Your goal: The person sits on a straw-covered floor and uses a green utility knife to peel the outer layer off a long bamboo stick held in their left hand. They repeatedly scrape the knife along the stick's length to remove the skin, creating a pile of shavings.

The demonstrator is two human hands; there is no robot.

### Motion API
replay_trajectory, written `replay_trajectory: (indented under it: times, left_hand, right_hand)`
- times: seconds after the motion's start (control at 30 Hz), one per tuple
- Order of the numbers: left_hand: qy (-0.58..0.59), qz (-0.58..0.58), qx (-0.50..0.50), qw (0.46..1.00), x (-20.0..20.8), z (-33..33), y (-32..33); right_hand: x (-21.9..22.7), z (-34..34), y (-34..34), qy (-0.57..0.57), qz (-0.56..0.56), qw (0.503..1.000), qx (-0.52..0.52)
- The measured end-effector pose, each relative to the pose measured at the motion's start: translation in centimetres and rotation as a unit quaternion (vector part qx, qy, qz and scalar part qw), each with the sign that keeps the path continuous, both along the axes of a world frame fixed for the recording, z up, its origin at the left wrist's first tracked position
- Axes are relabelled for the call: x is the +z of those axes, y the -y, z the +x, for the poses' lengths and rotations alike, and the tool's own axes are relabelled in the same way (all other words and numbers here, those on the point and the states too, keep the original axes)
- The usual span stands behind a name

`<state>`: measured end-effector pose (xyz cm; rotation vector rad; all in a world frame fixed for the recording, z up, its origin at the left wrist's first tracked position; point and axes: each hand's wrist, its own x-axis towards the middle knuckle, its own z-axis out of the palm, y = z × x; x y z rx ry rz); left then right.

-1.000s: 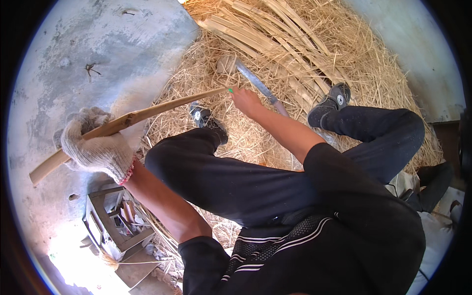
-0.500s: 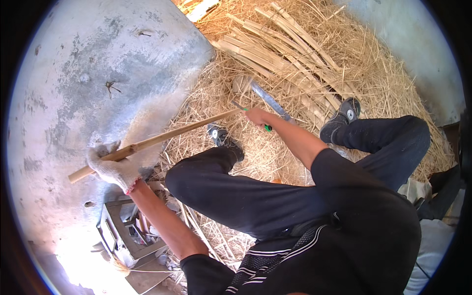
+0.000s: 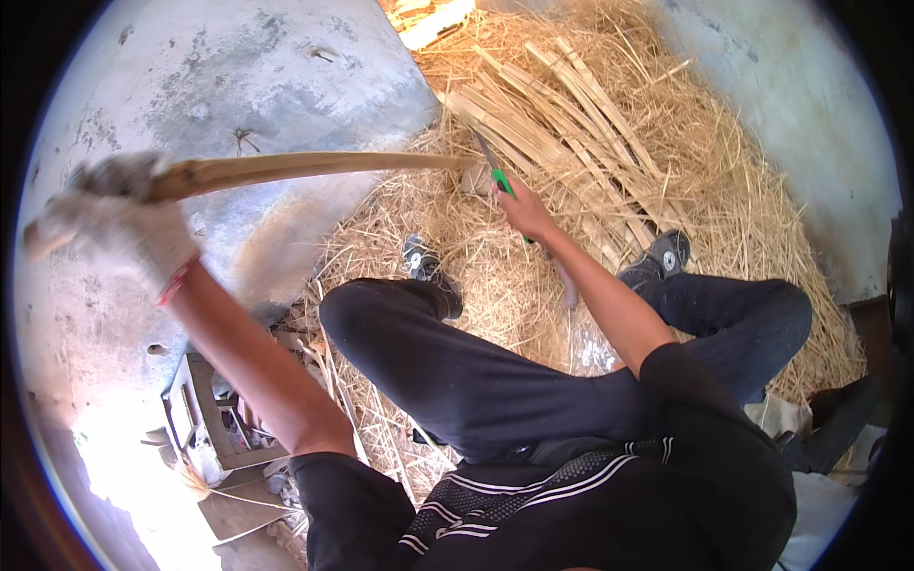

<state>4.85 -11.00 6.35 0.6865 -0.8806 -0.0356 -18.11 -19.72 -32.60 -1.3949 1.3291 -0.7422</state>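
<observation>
In a pale, red-cuffed glove, my left hand (image 3: 124, 214) is raised at the far left, blurred by motion. It grips a long bamboo strip (image 3: 286, 167) near its thick end. The strip runs almost level to the right, its thin end close to my right hand. Bare and closed, my right hand (image 3: 522, 207) holds a green-handled tool (image 3: 502, 180) with a narrow grey blade pointing up and to the left. Whether blade and strip touch, I cannot tell. Beneath my right forearm, a wooden handle (image 3: 569, 288) shows over the straw.
A bundle of split bamboo strips (image 3: 562, 114) lies on the straw (image 3: 495, 276) ahead of my shoes. A worn whitewashed wall (image 3: 314, 86) rises at left, with another wall (image 3: 781, 114) at right. An open wooden box (image 3: 205, 419) with odds and ends stands at lower left.
My left hand has swung up and to the left with the bamboo strip, which is now nearly level. The green-handled tool has turned more upright in my right hand.
</observation>
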Motion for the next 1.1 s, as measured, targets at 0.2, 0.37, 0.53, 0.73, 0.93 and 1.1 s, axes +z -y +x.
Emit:
replay_trajectory:
  times: [0.2,0.37,0.53,0.73,0.93,1.1]
  left_hand:
    - [-0.03,0.063,-0.121,0.99,-7.3,-1.5,6.6]
    - [-0.026,0.074,-0.145,0.986,-7.9,-2.7,5.6]
    - [0.003,0.103,-0.164,0.981,-8.0,-1.7,4.7]
    - [0.008,0.12,-0.163,0.979,-7.8,-2.6,4.8]
    - [0.003,0.147,-0.145,0.979,-7.6,-2.9,5.3]
    - [0.106,0.124,-0.266,0.95,-8.9,-0.5,5.5]
  right_hand:
    - [-4.6,-0.9,-0.8,-0.1,-0.042,0.994,0.021]
    - [-4.1,-0.1,-2.2,-0.059,0.043,0.996,0.044]
    - [-2.8,2.3,-2.4,-0.095,-0.043,0.994,0.043]
    - [-3.2,5.0,1.3,-0.187,-0.04,0.981,0.015]
    - [-8.3,5.6,4.0,-0.267,-0.053,0.962,-0.009]
    - [-10.3,4.3,5.5,-0.347,-0.12,0.93,0.0]
